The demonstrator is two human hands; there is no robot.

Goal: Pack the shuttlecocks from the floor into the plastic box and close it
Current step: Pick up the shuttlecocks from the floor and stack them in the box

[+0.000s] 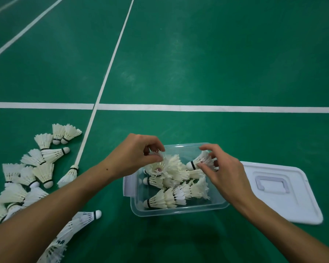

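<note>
White feathered shuttlecocks lay loosely heaped in the clear plastic box, which stood open on the green floor. Each hand was over the box. The left hand had its grip pinched on the skirt of 1 shuttlecock, cork down. The right hand had its fingers curled round a 2nd shuttlecock, cork pointing left.

Risks, as judged:
- Pinching the feathers could have bent or snapped them.
- Random stacking raised the heap; shuttlecocks above the rim would have stopped the lid, lying just right of the box, from seating.
- A large pile was left on the floor to the left, and the box might not have held all of it unless they were nested.
</note>
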